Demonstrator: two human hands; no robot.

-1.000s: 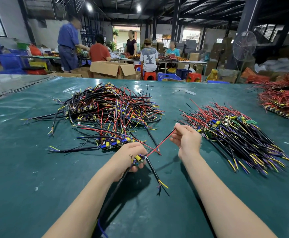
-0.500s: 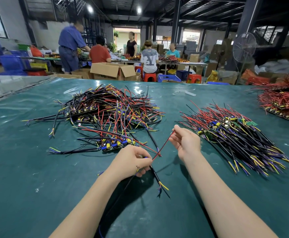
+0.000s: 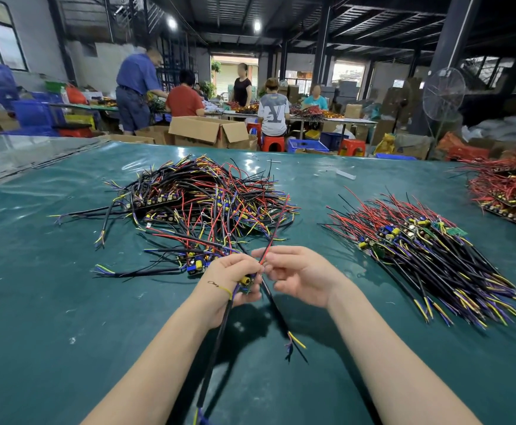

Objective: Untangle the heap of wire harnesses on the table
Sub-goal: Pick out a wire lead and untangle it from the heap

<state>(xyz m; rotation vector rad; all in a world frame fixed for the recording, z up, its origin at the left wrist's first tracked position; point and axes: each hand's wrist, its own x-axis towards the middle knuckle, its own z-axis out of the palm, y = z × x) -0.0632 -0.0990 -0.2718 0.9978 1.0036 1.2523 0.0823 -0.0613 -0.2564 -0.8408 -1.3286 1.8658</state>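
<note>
A tangled heap of wire harnesses point(image 3: 201, 200), black, red and yellow wires with small circuit boards, lies on the green table point(image 3: 51, 317) ahead of me on the left. My left hand point(image 3: 232, 280) grips one harness point(image 3: 246, 282) by its small board, and its black cables trail down toward me. My right hand point(image 3: 299, 271) is close beside the left and pinches that harness's thin red wire point(image 3: 276, 231), which rises toward the heap.
A sorted pile of harnesses point(image 3: 428, 250) lies fanned out on the right. A further red-wire pile point(image 3: 508, 188) sits at the table's far right edge. Open cardboard boxes point(image 3: 207, 130), stools and several people at other tables stand beyond the far edge.
My right hand has slid left along the red wire until it sits next to my left hand. The left hand has turned slightly, still gripping the harness.
</note>
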